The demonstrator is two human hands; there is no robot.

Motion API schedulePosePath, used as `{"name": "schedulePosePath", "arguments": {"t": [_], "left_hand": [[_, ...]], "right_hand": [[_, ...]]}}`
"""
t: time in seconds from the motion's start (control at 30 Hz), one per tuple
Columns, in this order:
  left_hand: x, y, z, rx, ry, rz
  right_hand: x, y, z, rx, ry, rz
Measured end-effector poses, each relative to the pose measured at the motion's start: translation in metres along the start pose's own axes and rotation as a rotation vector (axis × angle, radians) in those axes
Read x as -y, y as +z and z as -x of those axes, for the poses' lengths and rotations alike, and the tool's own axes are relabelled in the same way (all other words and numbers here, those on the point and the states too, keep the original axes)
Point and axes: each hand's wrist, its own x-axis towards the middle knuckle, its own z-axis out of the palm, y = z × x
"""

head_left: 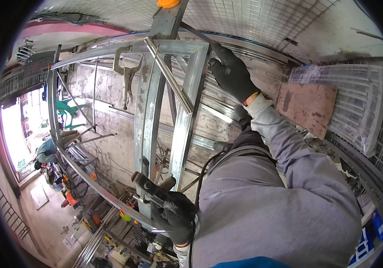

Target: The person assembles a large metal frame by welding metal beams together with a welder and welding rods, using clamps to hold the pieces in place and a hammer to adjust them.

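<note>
My right hand (232,73), in a dark glove, is closed at the frame's upper corner, its fingers on the end of a thin grey metal bar (196,33). My left hand (173,219), also gloved, wraps around a dark, worn tool (152,188) with a stubby head; I cannot tell its exact kind. Between the hands runs a steel tube frame (183,134) with long curved and straight members. A short square tube (169,73) lies slantwise across it. A locking C-clamp (125,73) grips the upper tube, left of my right hand.
A black cable (196,192) runs along my body beside my left hand. Steel lengths lie on the floor below. At right are a brown board (306,107) and plastic-wrapped panels (361,98). Another person (47,149) bends near the doorway, by a green chair (67,110).
</note>
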Motion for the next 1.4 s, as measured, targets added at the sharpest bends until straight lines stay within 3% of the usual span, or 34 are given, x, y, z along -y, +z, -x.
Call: {"name": "schedulePosePath", "arguments": {"t": [0.07,0.1,0.17,0.23,0.3,0.37,0.4,0.5,0.53,0.57,0.63,0.67,0.77,0.8,0.83,0.9,1.1,1.23,1.33,1.4], "left_hand": [[0.018,0.009,0.013,0.049,-0.329,0.512],[0.017,0.009,0.013,0.047,-0.329,0.508],[0.013,0.011,0.010,-0.001,-0.289,0.454],[-0.005,-0.007,-0.004,0.032,-0.244,0.389],[-0.017,-0.009,-0.014,0.066,-0.197,0.318],[-0.029,0.002,-0.022,-0.177,-0.357,0.601],[-0.056,-0.007,-0.035,-0.178,-0.515,0.928],[-0.040,0.006,-0.036,-0.113,-0.379,0.809],[-0.042,-0.008,-0.040,0.070,-0.428,0.895],[-0.043,-0.009,-0.039,0.078,-0.425,0.878],[-0.044,-0.007,-0.041,0.080,-0.404,0.570],[-0.048,-0.011,-0.049,0.138,-0.312,0.194],[-0.041,-0.005,-0.057,0.070,-0.275,0.303],[-0.046,-0.002,-0.060,0.072,-0.413,0.353],[-0.050,-0.005,-0.065,0.076,-0.415,0.344],[-0.063,-0.014,-0.081,0.161,-0.036,0.036],[-0.074,-0.001,-0.079,-0.062,0.117,-0.358],[-0.053,-0.001,-0.059,-0.086,0.098,-0.340],[-0.008,-0.002,-0.020,0.391,0.623,-1.582],[0.007,-0.001,-0.006,0.762,0.977,-2.392]], "right_hand": [[0.016,-0.012,0.002,0.062,0.043,-0.078],[0.031,-0.017,0.005,0.060,0.044,-0.082],[0.067,-0.027,0.018,0.091,-0.207,-0.068],[0.108,-0.023,0.048,0.222,-0.114,-0.382],[0.127,-0.018,0.076,0.507,-0.181,-0.597],[0.146,-0.025,0.082,0.798,-0.404,-0.244],[0.146,-0.021,0.087,0.876,-0.421,-0.276],[0.148,-0.013,0.107,0.983,-0.415,-0.343],[0.149,-0.013,0.107,1.038,-0.392,-0.303],[0.151,-0.013,0.106,1.093,-0.369,-0.263],[0.157,-0.014,0.109,1.096,-0.338,-0.230],[0.158,-0.014,0.109,1.114,-0.316,-0.188],[0.155,-0.013,0.109,1.169,-0.285,-0.248],[0.154,-0.015,0.106,1.176,-0.258,-0.287],[0.153,-0.014,0.109,1.174,-0.253,-0.296],[0.152,-0.012,0.115,1.117,-0.282,-0.270],[0.156,-0.013,0.113,1.157,-0.268,-0.235],[0.157,-0.019,0.102,1.208,-0.298,-0.216],[0.157,-0.018,0.098,1.259,-0.307,-0.193],[0.153,-0.016,0.096,1.163,-0.315,-0.250]]}}
